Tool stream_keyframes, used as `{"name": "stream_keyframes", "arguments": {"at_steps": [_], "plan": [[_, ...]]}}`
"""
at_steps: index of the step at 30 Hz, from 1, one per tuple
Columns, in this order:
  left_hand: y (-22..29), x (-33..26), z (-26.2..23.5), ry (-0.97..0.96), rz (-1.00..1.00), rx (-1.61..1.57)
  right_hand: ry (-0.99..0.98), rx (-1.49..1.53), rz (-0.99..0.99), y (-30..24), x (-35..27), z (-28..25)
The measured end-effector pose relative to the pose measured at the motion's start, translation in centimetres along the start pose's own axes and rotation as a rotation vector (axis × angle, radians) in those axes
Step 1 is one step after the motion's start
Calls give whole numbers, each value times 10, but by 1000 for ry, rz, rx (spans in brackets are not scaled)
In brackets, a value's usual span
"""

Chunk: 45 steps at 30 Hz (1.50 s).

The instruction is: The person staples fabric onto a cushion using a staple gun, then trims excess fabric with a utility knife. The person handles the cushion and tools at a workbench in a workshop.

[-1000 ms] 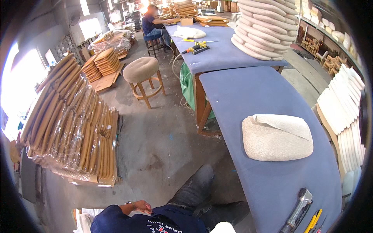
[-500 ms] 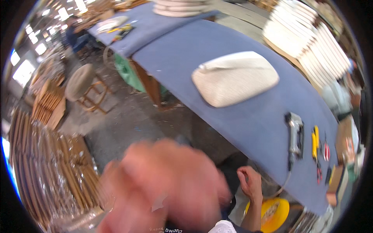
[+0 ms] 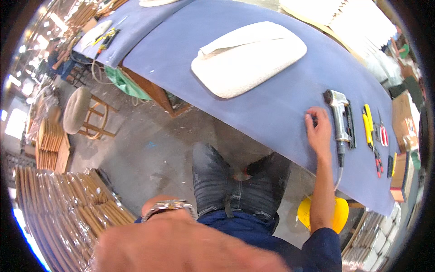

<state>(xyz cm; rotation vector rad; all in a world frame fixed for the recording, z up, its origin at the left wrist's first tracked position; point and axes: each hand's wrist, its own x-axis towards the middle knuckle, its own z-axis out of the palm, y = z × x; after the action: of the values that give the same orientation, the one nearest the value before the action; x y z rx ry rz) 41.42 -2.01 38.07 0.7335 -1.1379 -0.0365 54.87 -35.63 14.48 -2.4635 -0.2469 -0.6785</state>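
Note:
My right hand (image 3: 319,130) rests flat on the blue-covered table (image 3: 272,109), fingers spread, holding nothing. It lies just left of a grey staple gun (image 3: 340,119) with a hose. My left hand (image 3: 181,247) is raised close to the camera, large and blurred, a metal wristwatch (image 3: 167,206) on its wrist. I cannot make out its fingers or anything in it. A white padded seat cushion (image 3: 249,56) lies on the table beyond my right hand.
Yellow and red hand tools (image 3: 374,131) lie right of the staple gun. Curved wooden parts (image 3: 68,204) are stacked on the floor at left, near a round padded stool (image 3: 79,111). A yellow stool (image 3: 337,213) stands under the table edge. A second blue table (image 3: 108,36) stands behind.
The view has swung down toward the table. My right hand has moved up from near my body onto the table beside the staple gun. My left hand stays blurred close to the camera.

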Motion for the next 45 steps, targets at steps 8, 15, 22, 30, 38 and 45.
{"name": "stream_keyframes", "arguments": {"at_steps": [8,15,22,30,38,45], "plan": [[-57,35,-20,-87,-62,565,183,-133,-13,128,87,16],[-146,44,-217,46,-386,1739,245,-105,329,144,125,27],[-194,61,-370,109,-1193,1609,311,97,458,123,129,24],[-185,92,-323,327,-1171,1336,119,305,466,99,142,33],[-200,62,-121,-177,-98,2126,100,1575,475,91,120,56],[-157,-6,-77,-35,-64,1889,92,1456,309,17,134,-3]]}}
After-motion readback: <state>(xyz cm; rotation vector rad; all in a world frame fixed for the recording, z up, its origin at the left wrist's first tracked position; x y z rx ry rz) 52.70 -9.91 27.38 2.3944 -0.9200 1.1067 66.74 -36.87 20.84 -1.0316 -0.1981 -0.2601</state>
